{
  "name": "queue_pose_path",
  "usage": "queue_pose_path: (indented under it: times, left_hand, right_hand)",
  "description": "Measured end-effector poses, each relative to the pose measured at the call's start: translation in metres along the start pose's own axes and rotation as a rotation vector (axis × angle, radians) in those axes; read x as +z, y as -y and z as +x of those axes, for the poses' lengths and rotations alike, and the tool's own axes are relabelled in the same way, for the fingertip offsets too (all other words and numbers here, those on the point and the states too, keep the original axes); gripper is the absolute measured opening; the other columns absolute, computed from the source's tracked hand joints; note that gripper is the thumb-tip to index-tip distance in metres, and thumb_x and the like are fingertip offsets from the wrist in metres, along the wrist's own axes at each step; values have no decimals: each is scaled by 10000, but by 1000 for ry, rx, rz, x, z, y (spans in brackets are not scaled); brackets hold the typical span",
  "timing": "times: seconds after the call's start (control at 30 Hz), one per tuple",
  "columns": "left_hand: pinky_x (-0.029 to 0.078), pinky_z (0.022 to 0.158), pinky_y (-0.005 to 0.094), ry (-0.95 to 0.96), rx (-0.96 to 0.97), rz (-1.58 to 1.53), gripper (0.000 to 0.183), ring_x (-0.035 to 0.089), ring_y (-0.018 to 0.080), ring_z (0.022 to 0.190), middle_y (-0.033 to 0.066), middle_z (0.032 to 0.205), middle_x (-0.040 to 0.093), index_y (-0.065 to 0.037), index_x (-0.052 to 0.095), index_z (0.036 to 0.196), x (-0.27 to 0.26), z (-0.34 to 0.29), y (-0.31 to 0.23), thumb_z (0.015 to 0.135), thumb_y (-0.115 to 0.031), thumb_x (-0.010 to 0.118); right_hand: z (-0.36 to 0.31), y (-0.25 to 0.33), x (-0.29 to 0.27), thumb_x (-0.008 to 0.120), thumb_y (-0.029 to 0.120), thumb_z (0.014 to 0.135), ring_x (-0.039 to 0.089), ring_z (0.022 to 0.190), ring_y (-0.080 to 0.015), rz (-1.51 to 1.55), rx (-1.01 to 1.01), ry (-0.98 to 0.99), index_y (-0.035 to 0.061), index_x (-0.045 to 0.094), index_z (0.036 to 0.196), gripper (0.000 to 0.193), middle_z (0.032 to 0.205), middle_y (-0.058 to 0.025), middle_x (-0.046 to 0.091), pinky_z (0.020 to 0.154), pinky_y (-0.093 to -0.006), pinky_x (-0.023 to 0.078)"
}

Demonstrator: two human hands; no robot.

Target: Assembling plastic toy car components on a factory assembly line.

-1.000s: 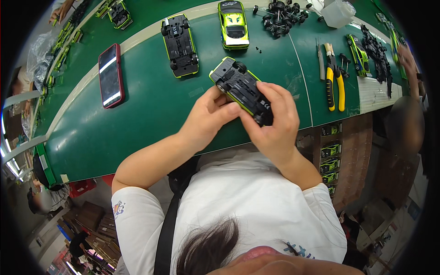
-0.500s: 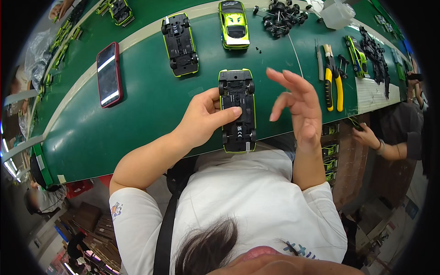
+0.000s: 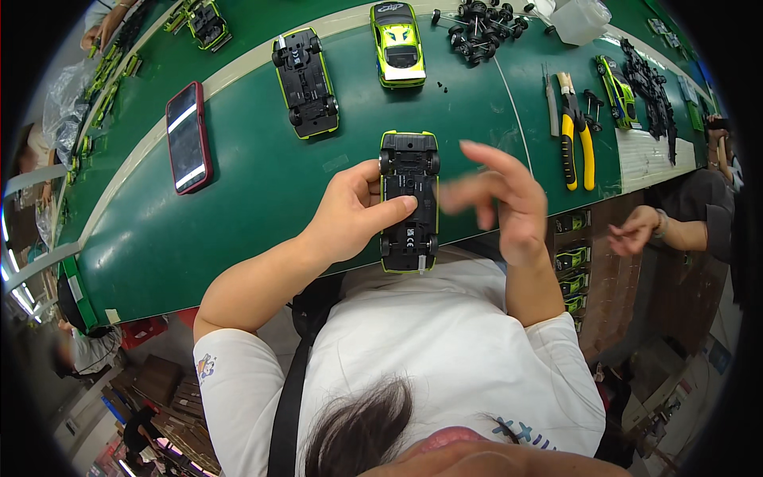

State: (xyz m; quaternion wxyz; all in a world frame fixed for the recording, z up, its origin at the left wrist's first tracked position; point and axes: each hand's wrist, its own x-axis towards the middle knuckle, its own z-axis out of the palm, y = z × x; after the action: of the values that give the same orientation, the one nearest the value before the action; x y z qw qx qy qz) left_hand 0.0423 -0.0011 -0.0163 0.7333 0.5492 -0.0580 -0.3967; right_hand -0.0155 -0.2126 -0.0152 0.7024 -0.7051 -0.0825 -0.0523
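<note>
The left hand (image 3: pixel 350 211) gripped an upturned toy car (image 3: pixel 408 200) at the near edge of the green work table (image 3: pixel 262 199), thumb pressed across the black underside and the other fingers curled round the car's left flank. The car lay belly-up, its yellow-green body showing only as a thin rim around the black chassis, all four wheels in place, its long axis running away from the person.

The right hand (image 3: pixel 501 203) hovered just beside the car on its right — open, fingers loosely spread and blurred, touching nothing.

Farther back on the table lay a second upturned car chassis (image 3: pixel 306 82), tilted slightly, and beside it a finished yellow-green toy car (image 3: pixel 397 44) resting on its wheels. A heap of black wheel-and-axle parts (image 3: pixel 481 22) sat behind that. To the left lay a red-cased phone (image 3: pixel 188 137) with its screen up; to the right, yellow-handled pliers (image 3: pixel 575 131) and, past them, another green car body (image 3: pixel 617 91).

At the right edge, another person's hand (image 3: pixel 636 230) showed below table level — well apart from the car.
</note>
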Motion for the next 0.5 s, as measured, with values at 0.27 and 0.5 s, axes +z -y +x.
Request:
queue_pose_path:
  times: [0.27, 0.5]
  left_hand:
    - [537, 808, 286, 0, 4, 2, 337, 618, 110, 899, 68, 1045, 617, 25, 523, 1153, 2, 1, -1, 838, -29, 630]
    - [536, 810, 284, -5, -4, 14, 339, 619, 110, 906, 69, 1046, 620, 24, 522, 1155, 2, -1, -2, 836, -23, 628]
  right_hand:
    - [-3, -1, 7, 369, 870, 704, 444, 444, -27, 38, -1, -89, -43, 511, 1234, 1065, 607, -16, 611, 404, -163, 280]
    - [-8, 0, 1, 364, 886, 680, 475, 460, -22, 122, 19, -111, -40, 498, 1244, 1092, 614, -15, 617, 399, -156, 270]
